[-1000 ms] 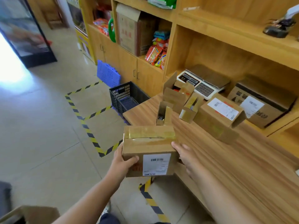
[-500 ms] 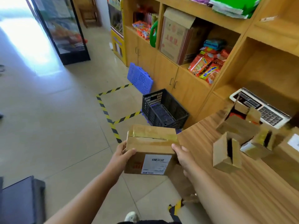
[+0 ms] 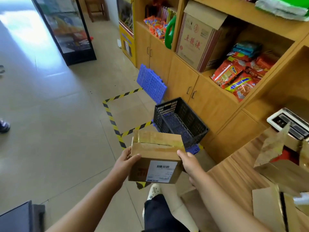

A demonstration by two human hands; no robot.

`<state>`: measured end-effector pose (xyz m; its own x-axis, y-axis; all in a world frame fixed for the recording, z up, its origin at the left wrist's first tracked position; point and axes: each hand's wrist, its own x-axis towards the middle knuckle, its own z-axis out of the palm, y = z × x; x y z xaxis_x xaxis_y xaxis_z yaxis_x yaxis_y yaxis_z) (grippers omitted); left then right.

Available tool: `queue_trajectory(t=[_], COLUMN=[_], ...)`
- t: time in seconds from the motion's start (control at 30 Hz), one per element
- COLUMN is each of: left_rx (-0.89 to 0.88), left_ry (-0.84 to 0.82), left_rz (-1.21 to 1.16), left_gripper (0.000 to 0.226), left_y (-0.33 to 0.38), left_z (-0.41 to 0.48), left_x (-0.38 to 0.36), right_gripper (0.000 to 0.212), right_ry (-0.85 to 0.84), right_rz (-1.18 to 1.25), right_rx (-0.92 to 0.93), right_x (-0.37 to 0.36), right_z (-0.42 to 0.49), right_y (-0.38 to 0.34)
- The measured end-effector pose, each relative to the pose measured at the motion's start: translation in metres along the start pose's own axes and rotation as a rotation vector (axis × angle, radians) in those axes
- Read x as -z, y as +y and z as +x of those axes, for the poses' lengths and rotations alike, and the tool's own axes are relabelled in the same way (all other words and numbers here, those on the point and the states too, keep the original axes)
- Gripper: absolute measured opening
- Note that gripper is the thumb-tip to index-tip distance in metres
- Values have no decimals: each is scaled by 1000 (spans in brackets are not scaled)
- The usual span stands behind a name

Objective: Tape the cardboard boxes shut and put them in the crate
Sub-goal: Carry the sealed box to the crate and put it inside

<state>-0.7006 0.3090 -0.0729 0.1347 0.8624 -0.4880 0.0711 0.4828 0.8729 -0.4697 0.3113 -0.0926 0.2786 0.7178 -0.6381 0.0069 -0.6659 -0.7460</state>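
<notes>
A taped cardboard box (image 3: 157,148) with a white shipping label on its near face hangs in the air between my hands. My left hand (image 3: 125,162) grips its left side, thumb on the front face. My right hand (image 3: 189,160) holds its right side. The black plastic crate (image 3: 179,121) stands on the floor just beyond the box, by the cabinet doors, with nothing visible inside. Open cardboard boxes (image 3: 280,158) lie on the wooden table (image 3: 234,173) at the right.
A blue plastic panel (image 3: 151,82) leans on the wooden cabinet (image 3: 184,81) behind the crate. Yellow-black floor tape (image 3: 110,113) marks a square. A glass display fridge (image 3: 66,29) stands at the far left. A scale (image 3: 287,121) sits behind the table. My foot (image 3: 153,191) is below the box.
I have turned left and stepped away from the table toward the crate, carrying the taped box in both hands. The crate is now closer and straight ahead of the box.
</notes>
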Motion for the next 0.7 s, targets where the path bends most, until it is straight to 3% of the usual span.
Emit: queue_trajectory(t=[0.17, 0.33, 0.47, 0.6, 0.7], left_rx=[1, -3, 48, 63, 79], left_ry=[15, 14, 32, 20, -48], left_rz=[-20, -17, 52, 152, 186], left_gripper=[43, 38, 54, 39, 39], left_y=[55, 97, 118, 135, 152], left_z=[78, 148, 198, 262, 314], left_x=[4, 3, 7, 9, 14], right_gripper=[57, 65, 68, 54, 62], right_ry=[-15, -28, -16, 9, 84], right_rz=[-43, -101, -144, -176, -176], right_rx=[0, 4, -15, -37, -66], right_x=[-9, -13, -18, -24, -29], right_z=[72, 134, 173, 211, 242], right_y=[-66, -122, -151, -174, -192])
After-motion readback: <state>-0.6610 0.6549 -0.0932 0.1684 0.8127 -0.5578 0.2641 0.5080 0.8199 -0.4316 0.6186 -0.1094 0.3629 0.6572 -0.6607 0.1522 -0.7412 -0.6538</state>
